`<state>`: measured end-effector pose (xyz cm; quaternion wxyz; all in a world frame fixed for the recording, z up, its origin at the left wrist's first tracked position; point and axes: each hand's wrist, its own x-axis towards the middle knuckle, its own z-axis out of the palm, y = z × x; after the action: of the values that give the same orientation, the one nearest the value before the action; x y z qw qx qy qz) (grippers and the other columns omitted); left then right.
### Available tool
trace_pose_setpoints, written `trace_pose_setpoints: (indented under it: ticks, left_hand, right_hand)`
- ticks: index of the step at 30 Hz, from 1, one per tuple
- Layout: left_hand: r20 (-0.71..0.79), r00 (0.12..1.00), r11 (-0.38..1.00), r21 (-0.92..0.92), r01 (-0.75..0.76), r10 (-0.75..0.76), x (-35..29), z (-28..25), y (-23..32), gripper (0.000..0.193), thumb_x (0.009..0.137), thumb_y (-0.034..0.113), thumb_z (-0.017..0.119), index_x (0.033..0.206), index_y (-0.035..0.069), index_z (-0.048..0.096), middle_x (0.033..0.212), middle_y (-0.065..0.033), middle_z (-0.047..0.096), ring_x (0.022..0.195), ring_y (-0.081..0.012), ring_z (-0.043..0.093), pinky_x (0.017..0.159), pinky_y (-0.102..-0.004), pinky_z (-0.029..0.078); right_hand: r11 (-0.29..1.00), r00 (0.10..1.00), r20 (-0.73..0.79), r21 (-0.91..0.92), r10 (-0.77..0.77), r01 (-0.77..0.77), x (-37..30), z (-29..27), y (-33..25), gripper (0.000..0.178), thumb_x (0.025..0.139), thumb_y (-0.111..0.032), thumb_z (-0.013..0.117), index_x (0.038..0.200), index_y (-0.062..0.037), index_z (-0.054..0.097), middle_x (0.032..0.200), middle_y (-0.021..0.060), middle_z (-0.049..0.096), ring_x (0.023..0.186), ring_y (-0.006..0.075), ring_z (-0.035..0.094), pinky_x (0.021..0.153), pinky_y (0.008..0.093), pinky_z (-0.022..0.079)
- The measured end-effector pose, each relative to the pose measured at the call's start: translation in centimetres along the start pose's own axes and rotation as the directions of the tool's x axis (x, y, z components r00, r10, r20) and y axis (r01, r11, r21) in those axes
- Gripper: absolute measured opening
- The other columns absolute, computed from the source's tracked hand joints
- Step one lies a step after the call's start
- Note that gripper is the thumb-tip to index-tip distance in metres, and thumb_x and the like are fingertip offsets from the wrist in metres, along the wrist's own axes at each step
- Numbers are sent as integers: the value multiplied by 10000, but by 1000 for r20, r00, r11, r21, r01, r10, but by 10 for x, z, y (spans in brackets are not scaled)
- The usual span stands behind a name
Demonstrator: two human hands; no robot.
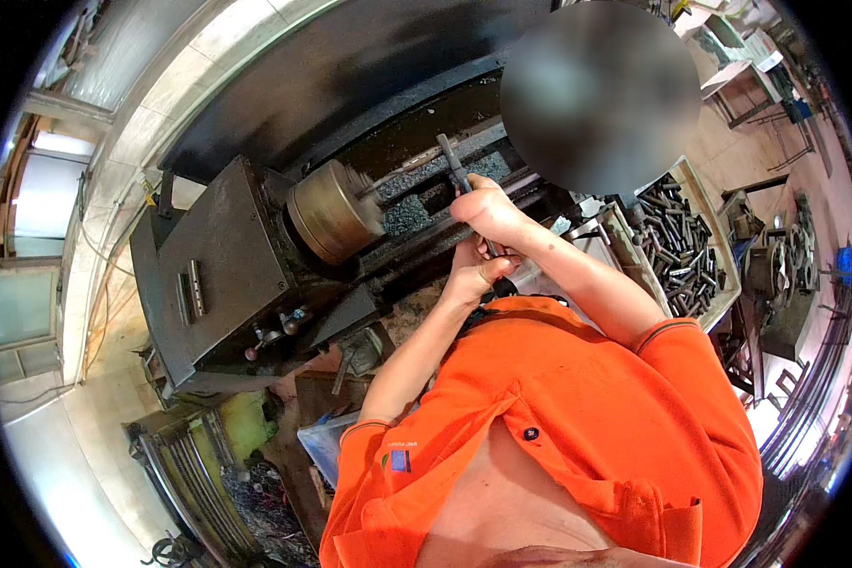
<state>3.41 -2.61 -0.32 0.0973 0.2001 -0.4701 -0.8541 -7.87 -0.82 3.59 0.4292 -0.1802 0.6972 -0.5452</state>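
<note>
Both hands are together in front of my orange shirt, at the front of a lathe. They hold a dark, narrow metal rod-like piece (456,170), stepped toward its far end and tilted away from me. My right hand (488,205) is wrapped round its middle. Closer to my body, my left hand (480,270) has its fingers closed at the lower end; the grip there is partly hidden. To the left of the piece, the lathe chuck (327,216) has blurred jaws, as if turning. Metal chips (407,216) lie in the bed beneath the piece.
The dark headstock (220,270) carries two short metal bars (190,292) and has levers (279,331) on its front. At right stands a bin (730,275) full of short dark metal rods (674,241). A round blurred patch covers the lathe's right end.
</note>
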Motion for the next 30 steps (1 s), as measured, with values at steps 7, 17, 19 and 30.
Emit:
trace_pose_setpoints:
  ticks: [7,17,19,30]
  left_hand:
    - [-20,999,998,-50,36,-37,-9,-18,0,303,611,16,702,699,75,418,682,1,485,592,-111,503,553,-238,437]
    - [-11,1000,999,24,24,-24,-3,-20,-9,229,606,27,696,716,30,496,671,-3,510,588,-114,518,520,-251,428]
    - [2,1000,1000,-26,2,-2,3,-8,-10,240,614,34,708,693,28,481,630,-14,507,516,-134,503,468,-266,394]
    - [-30,999,992,120,-35,39,-8,-29,-12,255,653,140,674,825,-10,559,701,-49,582,638,-131,585,522,-253,444]
  right_hand:
    - [977,999,42,-209,-19,27,1,22,-3,236,684,-114,533,883,0,481,625,57,477,504,146,466,447,298,386]
    - [941,987,78,-299,-139,156,7,17,4,257,656,-148,557,830,31,496,673,139,523,651,235,545,581,339,443]
    - [989,1000,18,-147,26,-23,1,2,0,278,652,-159,575,811,55,499,600,148,518,618,273,590,537,354,465]
    - [929,973,150,-300,-179,217,0,18,-4,244,640,-153,569,779,36,505,714,131,524,687,222,501,622,332,417]
